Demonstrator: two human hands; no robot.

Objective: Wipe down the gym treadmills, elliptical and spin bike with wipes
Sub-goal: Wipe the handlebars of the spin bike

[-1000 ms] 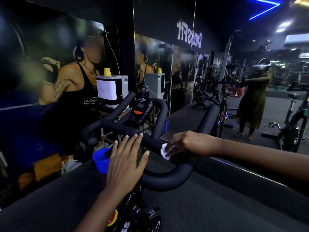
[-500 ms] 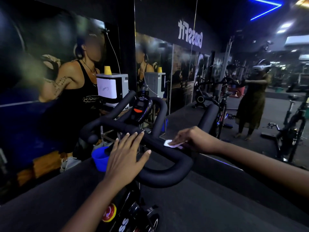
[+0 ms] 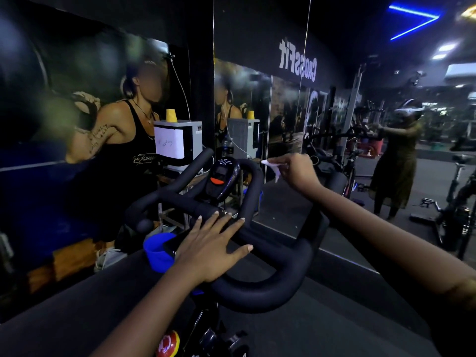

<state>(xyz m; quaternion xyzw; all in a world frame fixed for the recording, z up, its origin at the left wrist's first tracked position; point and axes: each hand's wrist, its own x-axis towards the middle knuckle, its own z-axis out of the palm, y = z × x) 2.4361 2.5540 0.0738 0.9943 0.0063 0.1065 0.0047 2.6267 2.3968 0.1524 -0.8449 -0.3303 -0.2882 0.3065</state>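
Note:
The spin bike's black padded handlebar (image 3: 260,289) fills the middle of the view, with its small console (image 3: 221,180) behind. My left hand (image 3: 211,246) lies flat on the handlebar's centre, fingers spread and straight. My right hand (image 3: 300,172) is raised at the far tip of the right inner bar (image 3: 253,191), pinching a crumpled white wipe (image 3: 273,167) that touches or hangs just beside the bar end.
A blue cup holder (image 3: 157,253) sits left of the handlebar. Beyond it stand a white machine (image 3: 180,143) with a yellow cup and a mirrored wall. More bikes (image 3: 456,210) stand on the dark floor at the right.
My right hand with the wipe moved from the right side of the handlebar up and forward to the tip of the inner upright bar. My left hand stayed flat on the handlebar.

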